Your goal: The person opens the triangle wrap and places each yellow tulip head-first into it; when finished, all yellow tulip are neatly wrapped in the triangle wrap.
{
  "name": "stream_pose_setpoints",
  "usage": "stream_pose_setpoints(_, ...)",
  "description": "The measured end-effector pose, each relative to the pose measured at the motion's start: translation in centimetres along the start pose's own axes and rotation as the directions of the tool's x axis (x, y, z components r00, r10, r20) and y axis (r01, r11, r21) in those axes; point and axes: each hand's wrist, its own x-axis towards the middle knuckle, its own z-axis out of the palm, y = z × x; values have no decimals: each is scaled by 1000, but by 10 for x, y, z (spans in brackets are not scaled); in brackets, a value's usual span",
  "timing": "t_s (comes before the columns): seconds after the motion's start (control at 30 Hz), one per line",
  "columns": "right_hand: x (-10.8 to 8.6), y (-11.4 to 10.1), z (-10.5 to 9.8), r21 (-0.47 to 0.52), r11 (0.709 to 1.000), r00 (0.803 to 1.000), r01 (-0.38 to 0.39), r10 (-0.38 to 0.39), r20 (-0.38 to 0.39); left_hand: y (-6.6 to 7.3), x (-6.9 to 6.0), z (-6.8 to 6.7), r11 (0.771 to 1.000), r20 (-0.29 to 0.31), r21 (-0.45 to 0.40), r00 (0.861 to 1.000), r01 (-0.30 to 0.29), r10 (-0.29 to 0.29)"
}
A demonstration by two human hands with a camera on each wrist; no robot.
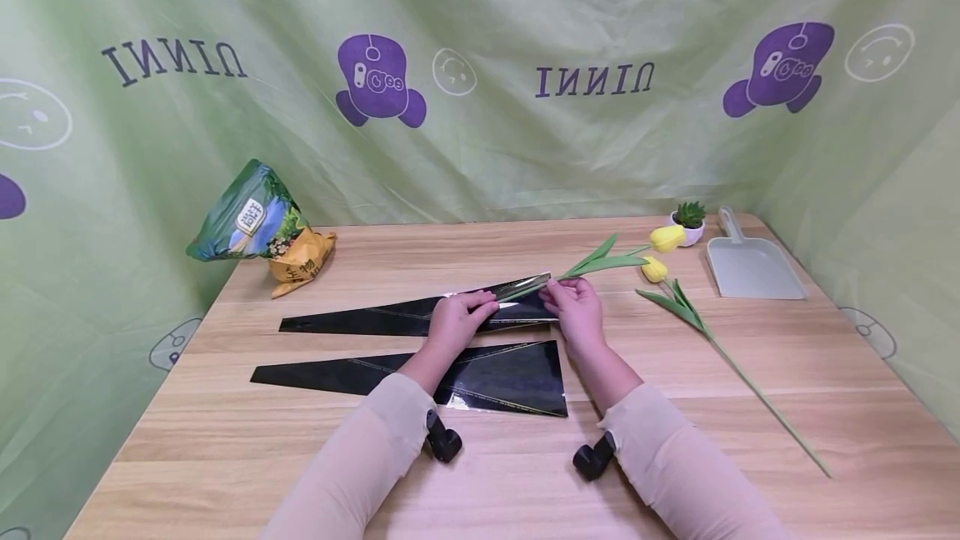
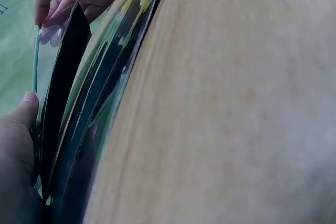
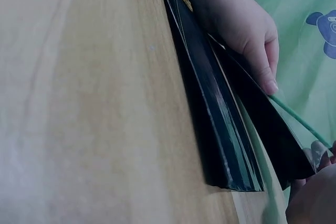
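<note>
A yellow tulip (image 1: 667, 238) with green leaves lies aslant, its stem over the mouth of the rear black sleeve (image 1: 390, 317). My left hand (image 1: 459, 325) pinches the stem (image 3: 299, 116) lower down, over the sleeve; in the right wrist view its thumb lies at the stem. Near the sleeve's wide end, my right hand (image 1: 576, 313) pinches the stem close to the leaves, and in the left wrist view its fingers are also at the clear film. The stem's lower end is hidden. A second black sleeve (image 1: 502, 377) lies flat in front, touched by neither hand.
Another yellow tulip (image 1: 654, 270) lies on the table (image 1: 750, 457) at the right, its long stem running toward the front. Behind it stand a small potted plant (image 1: 689, 222) and a grey dustpan (image 1: 753, 267). A green and orange bag (image 1: 262, 223) stands back left.
</note>
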Motion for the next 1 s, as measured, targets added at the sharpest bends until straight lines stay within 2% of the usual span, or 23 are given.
stream_pose_setpoints(0.2, 0, 0, 1, -16, 1000, 1000, 2, -2, 9, -1, 1, 1, 1000, -3, -3, 1000, 0, 0)
stream_pose_setpoints(0.47, 3, 3, -2, -85, 996, 999, -33, 34, 17, 0, 0, 1, 1000, 2, 9, 1000, 20, -20)
stream_pose_setpoints(0.73, 2, 3, -5, -139, 989, 998, -42, 47, 34, 2, -1, 1, 998, -11, 54, 1000, -20, 20)
stream_pose_setpoints(1.0, 0, 2, -8, -151, 986, 995, -69, 79, 58, 1, -1, 2, 995, -4, 93, 999, -32, 32)
